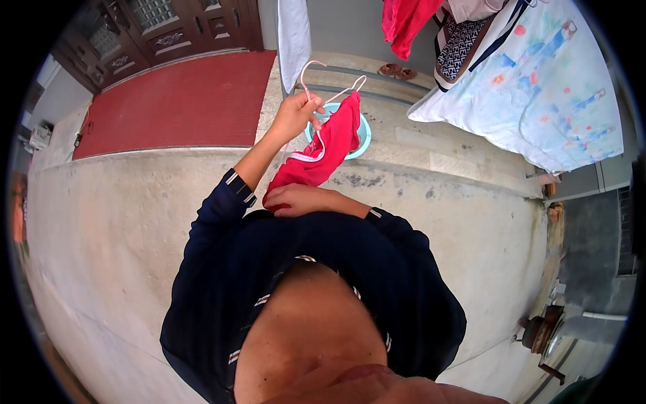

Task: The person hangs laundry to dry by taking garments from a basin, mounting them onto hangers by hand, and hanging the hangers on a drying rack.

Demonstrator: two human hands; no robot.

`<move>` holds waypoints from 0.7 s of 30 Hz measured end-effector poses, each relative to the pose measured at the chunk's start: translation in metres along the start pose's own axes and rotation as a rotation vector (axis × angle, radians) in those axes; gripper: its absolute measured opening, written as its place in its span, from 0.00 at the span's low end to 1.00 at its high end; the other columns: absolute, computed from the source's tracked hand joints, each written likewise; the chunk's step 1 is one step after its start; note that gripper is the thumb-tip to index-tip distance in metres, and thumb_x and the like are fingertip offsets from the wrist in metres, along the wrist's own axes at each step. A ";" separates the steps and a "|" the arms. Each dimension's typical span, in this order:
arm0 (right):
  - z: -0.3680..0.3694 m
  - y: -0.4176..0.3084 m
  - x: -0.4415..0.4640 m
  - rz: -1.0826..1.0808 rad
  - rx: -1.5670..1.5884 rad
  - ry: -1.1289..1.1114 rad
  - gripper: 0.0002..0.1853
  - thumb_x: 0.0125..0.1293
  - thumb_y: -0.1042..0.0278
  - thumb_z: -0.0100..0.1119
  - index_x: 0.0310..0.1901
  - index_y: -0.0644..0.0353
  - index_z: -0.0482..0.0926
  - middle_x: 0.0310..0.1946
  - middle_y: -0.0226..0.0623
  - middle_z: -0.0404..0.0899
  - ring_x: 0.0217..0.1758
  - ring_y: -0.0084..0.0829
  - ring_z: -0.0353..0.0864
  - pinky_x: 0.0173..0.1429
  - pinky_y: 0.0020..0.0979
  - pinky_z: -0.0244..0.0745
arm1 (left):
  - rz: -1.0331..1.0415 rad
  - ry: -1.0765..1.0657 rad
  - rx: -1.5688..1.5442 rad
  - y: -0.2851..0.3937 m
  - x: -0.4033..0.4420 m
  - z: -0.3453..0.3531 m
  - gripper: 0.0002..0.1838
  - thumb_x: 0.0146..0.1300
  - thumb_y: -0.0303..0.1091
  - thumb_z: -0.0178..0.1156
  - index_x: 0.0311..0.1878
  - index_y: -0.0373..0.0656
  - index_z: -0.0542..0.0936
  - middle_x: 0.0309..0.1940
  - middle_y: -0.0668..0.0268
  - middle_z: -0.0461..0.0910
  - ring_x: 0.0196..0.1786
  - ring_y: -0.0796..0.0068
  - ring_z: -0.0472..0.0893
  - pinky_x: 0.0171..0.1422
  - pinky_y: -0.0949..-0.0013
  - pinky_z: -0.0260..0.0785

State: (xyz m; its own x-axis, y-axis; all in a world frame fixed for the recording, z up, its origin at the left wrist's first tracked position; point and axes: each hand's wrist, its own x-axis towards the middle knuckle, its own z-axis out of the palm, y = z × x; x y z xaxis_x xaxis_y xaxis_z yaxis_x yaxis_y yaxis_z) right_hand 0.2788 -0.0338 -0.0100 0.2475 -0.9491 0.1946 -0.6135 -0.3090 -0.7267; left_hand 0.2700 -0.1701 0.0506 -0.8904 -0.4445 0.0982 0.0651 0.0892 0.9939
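Matt red cloth (336, 138), smooth plastic basin (366, 138); rough concrete floor (128, 229)

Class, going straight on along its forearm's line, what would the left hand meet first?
Beyond the hanger it holds, the left hand would probably meet the rack; depth is unclear.

**Lettering on View: No Legible Text**

Item, one — patterned cloth (461, 52), hanging at your upper right: dark-and-pale repeating motif, letter-like, too small to read for certain. Words, labels, brands, numbers, signs — none you can read.
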 end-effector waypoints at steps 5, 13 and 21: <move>-0.045 0.019 -0.023 0.223 -0.194 0.499 0.13 0.57 0.65 0.56 0.42 0.61 0.76 0.31 0.39 0.79 0.35 0.40 0.79 0.38 0.37 0.73 | -0.013 0.001 -0.006 0.005 -0.009 -0.015 0.12 0.67 0.36 0.49 0.38 0.36 0.75 0.31 0.63 0.79 0.20 0.80 0.78 0.22 0.79 0.62; -0.059 0.066 -0.018 0.591 0.569 0.682 0.12 0.61 0.74 0.56 0.45 0.64 0.68 0.27 0.39 0.79 0.26 0.25 0.80 0.27 0.24 0.74 | 0.006 -0.015 -0.029 0.004 -0.018 -0.011 0.11 0.68 0.35 0.48 0.38 0.37 0.75 0.31 0.64 0.80 0.19 0.82 0.77 0.19 0.81 0.59; -0.084 0.064 0.010 0.508 0.213 0.375 0.15 0.66 0.74 0.47 0.54 0.62 0.71 0.37 0.34 0.80 0.39 0.24 0.80 0.41 0.24 0.74 | 0.001 0.020 -0.094 0.006 -0.034 -0.006 0.11 0.68 0.34 0.49 0.36 0.37 0.75 0.28 0.66 0.78 0.19 0.82 0.75 0.21 0.80 0.61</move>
State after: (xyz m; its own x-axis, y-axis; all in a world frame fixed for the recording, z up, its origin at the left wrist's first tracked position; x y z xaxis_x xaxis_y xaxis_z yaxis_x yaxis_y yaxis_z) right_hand 0.1791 -0.0680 0.0013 -0.3346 -0.9422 -0.0180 -0.4136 0.1640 -0.8956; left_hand 0.3033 -0.1597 0.0532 -0.8810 -0.4626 0.0990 0.1085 0.0061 0.9941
